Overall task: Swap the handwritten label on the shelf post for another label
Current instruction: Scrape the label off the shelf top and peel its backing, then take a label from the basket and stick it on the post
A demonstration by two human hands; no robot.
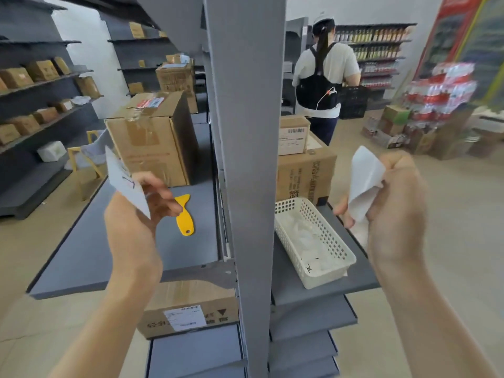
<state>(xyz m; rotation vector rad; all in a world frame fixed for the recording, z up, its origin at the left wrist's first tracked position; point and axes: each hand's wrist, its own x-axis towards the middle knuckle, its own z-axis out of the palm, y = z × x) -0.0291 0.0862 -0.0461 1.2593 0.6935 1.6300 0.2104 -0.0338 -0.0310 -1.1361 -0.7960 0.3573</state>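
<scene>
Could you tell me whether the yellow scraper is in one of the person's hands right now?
No, the yellow scraper lies on the grey shelf, just beyond the left hand.

handwritten label [126, 184] raised, white paper [364, 181] seemingly curled

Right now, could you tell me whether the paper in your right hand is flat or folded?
Folded. The white paper bends over on itself with a visible crease, pinched in the right hand.
</scene>
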